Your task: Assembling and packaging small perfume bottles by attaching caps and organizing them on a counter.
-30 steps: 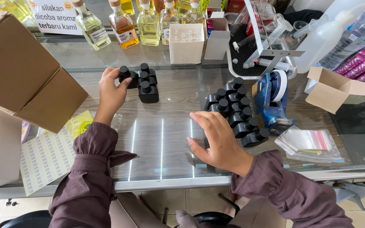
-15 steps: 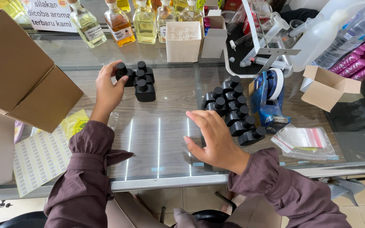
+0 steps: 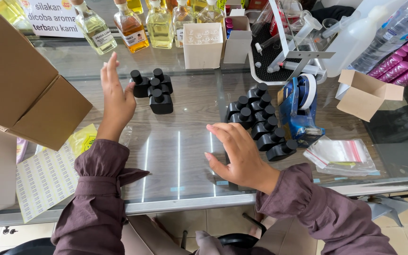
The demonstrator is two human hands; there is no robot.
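- Left hand [image 3: 115, 101]: upper left of centre, raised edge-on above the glass worktop [image 3: 180, 146]; fingers [image 3: 108, 71] released and stretched toward the top of the frame, grasping nothing. The thumb side lies just beside, possibly touching, the small cluster of black bottles [image 3: 154, 90].
- Small cluster of black bottles: four square black bottles with round caps, standing upright and packed together at upper centre-left.
- Right hand [image 3: 238, 153]: lower centre, palm down over the worktop; fingers spread and released, empty. Its fingertips lie just beside the left edge of the larger group of black bottles [image 3: 262, 122]; contact cannot be told.
- Larger group of black bottles: right of centre, arranged in a slanting double row, touching one another.
- Blue tape dispenser [image 3: 303, 111]: just right of the larger group.
- Clear plastic bags [image 3: 341, 156]: lower right.
- Open small carton [image 3: 367, 94]: right edge.
- Large cardboard boxes [image 3: 22, 89]: left edge, above a sheet of labels [image 3: 43, 177].
- Glass bottles of yellow and amber liquid [image 3: 133, 28]: top of the frame, in a row.
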